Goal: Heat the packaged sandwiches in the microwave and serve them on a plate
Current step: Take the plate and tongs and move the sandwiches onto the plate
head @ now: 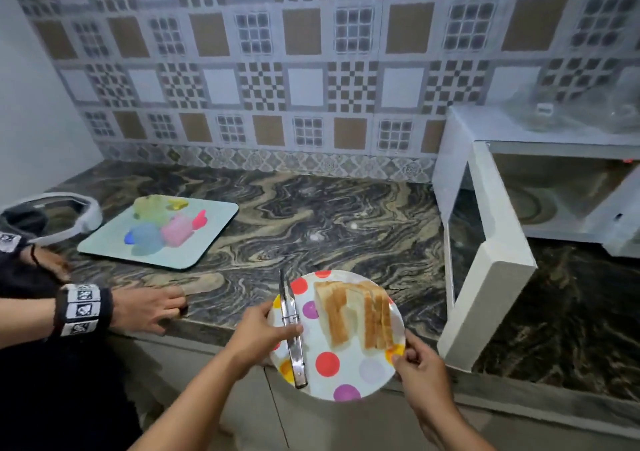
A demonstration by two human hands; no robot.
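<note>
Two hands [258,334] [417,364] hold plate [346,378] bearing sandwiches [356,314] and tongs [293,333].

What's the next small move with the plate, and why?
Probably set the plate fully onto the counter: both hands hold it overhanging the edge, the left hand also pinning the tongs, the right hand at the rim. The sandwiches are on it; the microwave stands open.

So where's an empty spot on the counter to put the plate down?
The marble counter is bare in the wide middle stretch between the picture board and the open microwave door. It is crowded at the left by another person's hand and at the right by the microwave.
</note>
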